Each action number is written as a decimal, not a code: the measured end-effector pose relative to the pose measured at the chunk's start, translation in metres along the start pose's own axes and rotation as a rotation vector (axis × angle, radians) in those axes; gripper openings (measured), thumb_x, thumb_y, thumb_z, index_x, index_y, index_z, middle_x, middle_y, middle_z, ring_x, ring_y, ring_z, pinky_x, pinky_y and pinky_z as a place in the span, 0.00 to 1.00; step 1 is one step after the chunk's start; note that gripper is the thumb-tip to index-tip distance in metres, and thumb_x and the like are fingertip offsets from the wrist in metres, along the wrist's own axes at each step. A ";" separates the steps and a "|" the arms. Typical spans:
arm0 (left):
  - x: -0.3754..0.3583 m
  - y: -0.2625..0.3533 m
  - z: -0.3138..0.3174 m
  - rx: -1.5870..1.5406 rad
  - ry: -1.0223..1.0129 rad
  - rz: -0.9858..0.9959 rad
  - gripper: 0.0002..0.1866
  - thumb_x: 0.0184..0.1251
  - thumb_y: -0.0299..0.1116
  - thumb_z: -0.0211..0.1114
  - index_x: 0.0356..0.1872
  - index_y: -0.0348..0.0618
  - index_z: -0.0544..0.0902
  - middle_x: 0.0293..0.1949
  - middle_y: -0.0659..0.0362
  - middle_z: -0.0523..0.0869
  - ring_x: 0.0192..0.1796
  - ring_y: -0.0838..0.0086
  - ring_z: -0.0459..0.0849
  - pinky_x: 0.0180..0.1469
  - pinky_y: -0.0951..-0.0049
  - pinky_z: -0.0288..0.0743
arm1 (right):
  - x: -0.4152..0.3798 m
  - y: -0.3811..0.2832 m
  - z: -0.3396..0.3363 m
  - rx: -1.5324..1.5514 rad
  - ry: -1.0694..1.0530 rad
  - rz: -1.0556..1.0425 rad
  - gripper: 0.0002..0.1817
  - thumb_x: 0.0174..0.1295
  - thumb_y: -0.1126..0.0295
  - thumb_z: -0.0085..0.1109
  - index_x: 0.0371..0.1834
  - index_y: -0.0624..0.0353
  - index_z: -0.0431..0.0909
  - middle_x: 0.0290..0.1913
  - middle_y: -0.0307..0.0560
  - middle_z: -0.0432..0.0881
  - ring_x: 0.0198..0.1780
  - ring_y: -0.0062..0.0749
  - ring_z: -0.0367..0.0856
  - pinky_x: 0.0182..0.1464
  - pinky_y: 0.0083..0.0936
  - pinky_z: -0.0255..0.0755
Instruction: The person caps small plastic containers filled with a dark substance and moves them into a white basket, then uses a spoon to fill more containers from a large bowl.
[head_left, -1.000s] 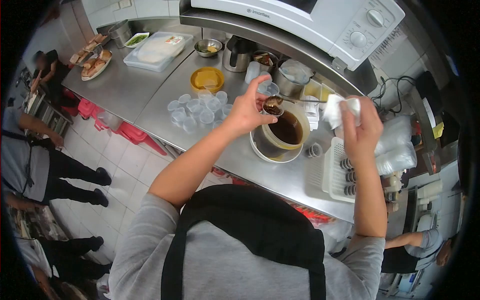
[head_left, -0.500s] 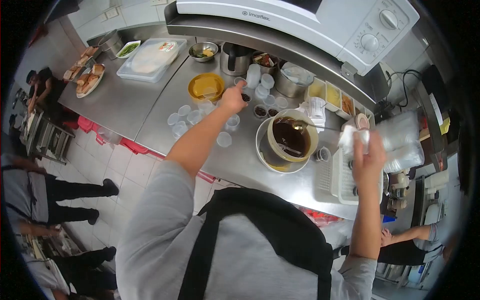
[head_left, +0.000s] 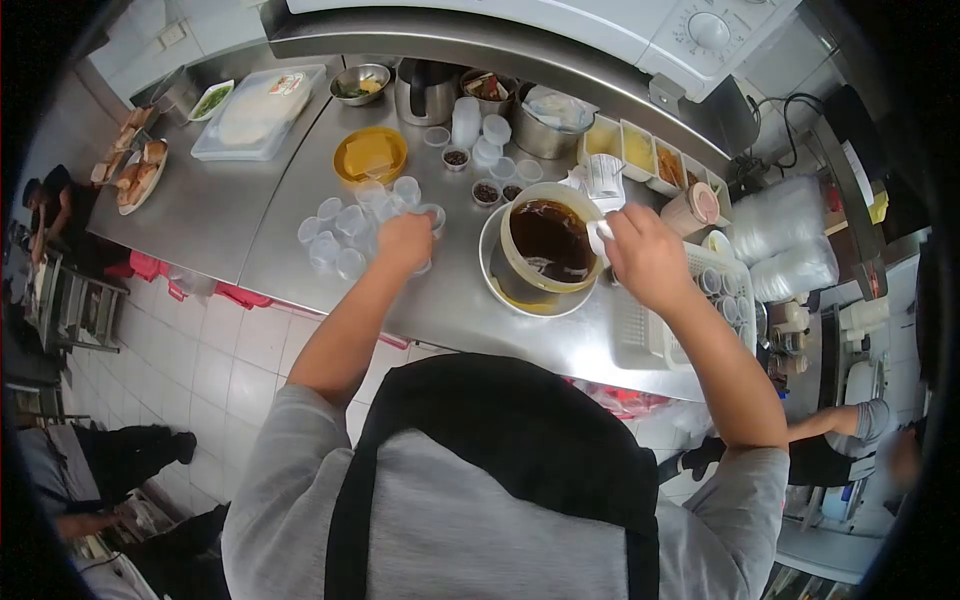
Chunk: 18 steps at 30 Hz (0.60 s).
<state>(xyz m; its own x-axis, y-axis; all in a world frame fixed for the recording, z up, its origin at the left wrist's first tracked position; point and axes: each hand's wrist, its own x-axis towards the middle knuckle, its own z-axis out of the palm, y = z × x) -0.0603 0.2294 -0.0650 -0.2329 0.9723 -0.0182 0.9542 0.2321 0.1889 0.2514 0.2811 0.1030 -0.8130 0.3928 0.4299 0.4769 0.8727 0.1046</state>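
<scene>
My left hand (head_left: 405,243) is closed on a small clear plastic cup (head_left: 433,214) at the edge of a cluster of similar cups (head_left: 350,220). My right hand (head_left: 648,258) is at the right rim of a bucket (head_left: 520,275) of dark brown liquid, gripping the ladle by a handle wrapped in white material (head_left: 599,241). The ladle's bowl is out of sight, apparently in the liquid. The bucket stands in a wide white bowl (head_left: 488,262). Small cups with dark bits (head_left: 486,193) stand just behind the bucket.
A yellow dish (head_left: 345,160) lies behind the cups. A white basket (head_left: 655,335) holding small cups stands right of the bucket. Ingredient containers (head_left: 640,150), a steel pot (head_left: 545,138) and a jug (head_left: 415,95) line the back. Other people stand left and right.
My right hand has moved left to the bucket's rim, and the ladle's bowl has gone from view. My left hand has come back from the dark-filled cups to the clear cups.
</scene>
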 end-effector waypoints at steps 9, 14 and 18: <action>-0.033 -0.005 -0.034 -0.751 0.359 -0.030 0.11 0.55 0.35 0.69 0.28 0.39 0.78 0.31 0.52 0.84 0.32 0.61 0.84 0.38 0.64 0.78 | -0.012 0.035 0.018 0.335 -0.070 0.577 0.14 0.55 0.64 0.61 0.31 0.69 0.78 0.26 0.61 0.79 0.30 0.57 0.78 0.36 0.44 0.70; -0.060 0.007 -0.074 -0.934 0.384 0.103 0.11 0.50 0.24 0.73 0.26 0.37 0.76 0.49 0.52 0.81 0.49 0.72 0.81 0.50 0.72 0.77 | -0.026 0.059 0.024 0.706 -0.053 0.929 0.13 0.55 0.64 0.61 0.30 0.67 0.80 0.20 0.48 0.78 0.22 0.35 0.75 0.27 0.33 0.67; -0.078 0.033 -0.109 -0.858 0.470 0.283 0.12 0.48 0.27 0.74 0.26 0.39 0.77 0.47 0.56 0.84 0.47 0.71 0.82 0.48 0.72 0.75 | -0.034 0.064 0.016 0.959 -0.035 1.133 0.10 0.55 0.66 0.61 0.27 0.63 0.79 0.20 0.38 0.75 0.19 0.22 0.69 0.19 0.21 0.61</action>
<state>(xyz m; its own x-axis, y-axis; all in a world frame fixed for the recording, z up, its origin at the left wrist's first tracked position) -0.0312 0.1587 0.0502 -0.2459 0.8370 0.4889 0.5721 -0.2819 0.7702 0.3037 0.3281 0.0805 -0.1823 0.9723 -0.1462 0.4615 -0.0466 -0.8859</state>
